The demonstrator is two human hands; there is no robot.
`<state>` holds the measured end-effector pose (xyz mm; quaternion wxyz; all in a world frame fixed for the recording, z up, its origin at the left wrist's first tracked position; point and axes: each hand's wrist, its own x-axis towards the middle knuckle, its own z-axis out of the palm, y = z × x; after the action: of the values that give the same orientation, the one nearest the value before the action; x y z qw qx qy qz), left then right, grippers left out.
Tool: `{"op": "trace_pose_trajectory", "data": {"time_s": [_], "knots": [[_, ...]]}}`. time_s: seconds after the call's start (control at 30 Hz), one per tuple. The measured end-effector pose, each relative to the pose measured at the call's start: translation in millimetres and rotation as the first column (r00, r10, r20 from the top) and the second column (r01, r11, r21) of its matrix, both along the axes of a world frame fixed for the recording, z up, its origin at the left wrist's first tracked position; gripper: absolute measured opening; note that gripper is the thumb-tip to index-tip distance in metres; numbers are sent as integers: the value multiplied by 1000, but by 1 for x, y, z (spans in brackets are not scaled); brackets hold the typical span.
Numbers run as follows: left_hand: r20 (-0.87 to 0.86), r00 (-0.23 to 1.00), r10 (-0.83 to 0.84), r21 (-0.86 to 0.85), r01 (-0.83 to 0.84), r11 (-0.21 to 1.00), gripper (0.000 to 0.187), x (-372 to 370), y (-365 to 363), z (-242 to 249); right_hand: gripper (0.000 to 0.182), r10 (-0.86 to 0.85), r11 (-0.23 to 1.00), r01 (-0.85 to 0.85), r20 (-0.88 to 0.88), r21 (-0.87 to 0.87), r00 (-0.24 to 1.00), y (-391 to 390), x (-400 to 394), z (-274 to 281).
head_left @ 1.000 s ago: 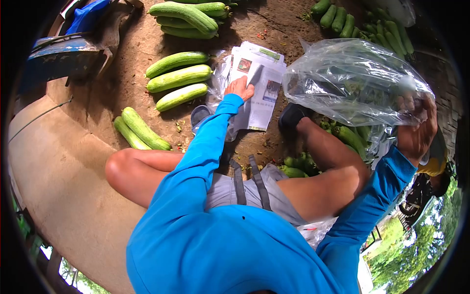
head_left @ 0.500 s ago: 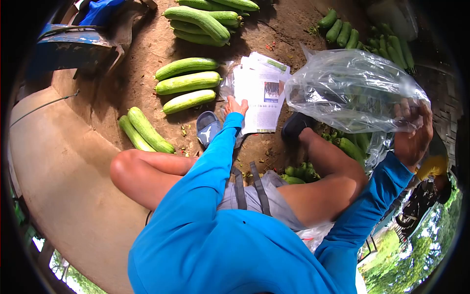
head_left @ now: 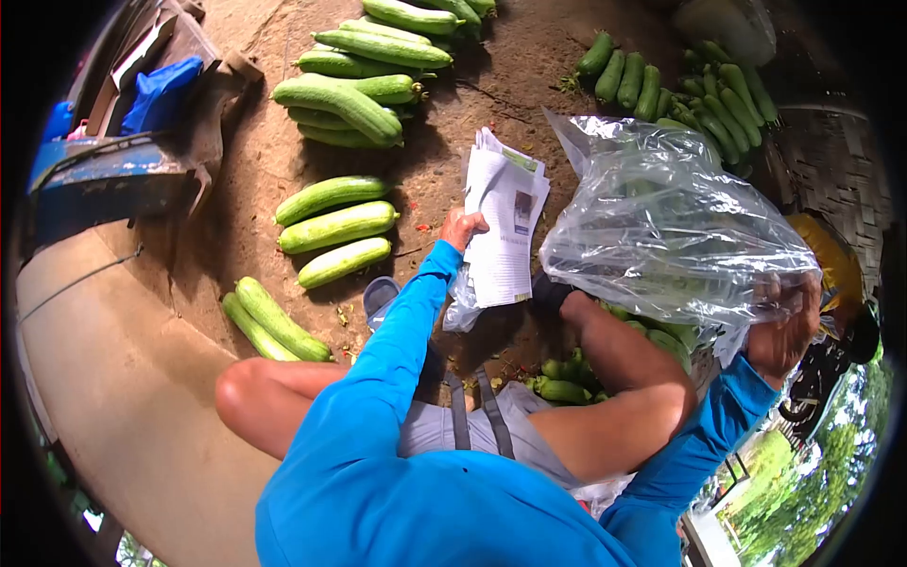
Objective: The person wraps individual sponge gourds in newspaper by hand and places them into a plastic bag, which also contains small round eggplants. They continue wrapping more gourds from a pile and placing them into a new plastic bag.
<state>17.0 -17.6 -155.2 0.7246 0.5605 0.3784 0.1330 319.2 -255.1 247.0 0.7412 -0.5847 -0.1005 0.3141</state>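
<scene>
Fingers closed on its left edge, my left hand [head_left: 463, 230] grips a stack of printed paper sheets [head_left: 501, 260], which bends lengthwise. Some crumpled clear plastic [head_left: 461, 304] hangs beneath the sheets. At the right, my right hand [head_left: 789, 317] holds one end of a large clear plastic bag [head_left: 661, 208], its fingers partly seen through the film. The bag spreads from that hand toward the papers, over green vegetables by my leg.
Three long green gourds [head_left: 337, 227] lie left of the papers, two more [head_left: 279, 321] near my knee. A gourd pile [head_left: 354, 104] is at the top, smaller green vegetables [head_left: 633, 83] at the upper right. A blue bench-like object [head_left: 109, 175] stands at the left.
My left hand has closed on the papers, which are now lifted and bent. The plastic bag has changed shape, and my right hand still holds it. The camera view has shifted.
</scene>
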Motion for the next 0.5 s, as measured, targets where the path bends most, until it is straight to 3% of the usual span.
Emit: {"op": "trace_pose_trajectory", "data": {"time_s": [0.07,0.1,0.2,0.27,0.33,0.37,0.4,0.5], "knots": [[245,953,-177,102,156,982,65,29,30,25,19,-34,998,34,-7,47,999,-8,-1,4],[293,931,-218,156,178,971,76,44,42,33,20,-128,992,128,-35,-7,991,-18,5,3],[439,853,-281,264,176,948,101,99,79,63,20,-117,991,119,-33,65,993,-17,-4,8],[472,840,-269,237,173,956,91,131,106,75,20,-242,969,243,-30,38,970,-27,1,4],[599,777,-193,213,77,974,62,149,120,97,20,-217,975,219,-43,41,975,-23,-2,5],[568,787,-242,337,46,940,23,153,127,104,20,-260,965,261,-38,28,965,-25,-3,5],[630,747,-211,190,115,975,6,157,138,100,20,-269,962,270,-38,26,962,-20,-7,7],[572,803,-168,84,146,986,7,151,160,71,19,-252,968,252,-4,14,968,-11,-11,8]]}}
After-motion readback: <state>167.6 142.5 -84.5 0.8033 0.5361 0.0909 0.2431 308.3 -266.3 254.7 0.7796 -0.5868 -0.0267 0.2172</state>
